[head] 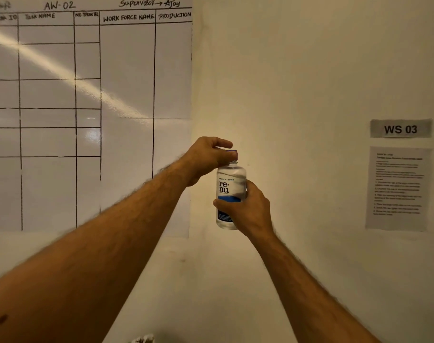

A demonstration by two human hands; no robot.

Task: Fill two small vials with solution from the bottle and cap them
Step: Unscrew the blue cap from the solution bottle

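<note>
Bottle of clear solution, upright, is held up in front of a pale wall. At far left a whiteboard carries a hand-drawn grid headed "AW-02", "Supervisor → Ajay", "Task name", "Work force name" and "Production". Next, the left hand curls its fingers round the blue cap at the bottle's neck. The label reads "Bausch + Lomb renu" above a blue band. The right hand grips the bottle's lower half. Further right a grey sign says "WS 03", above a printed sheet too blurred to read.
</note>
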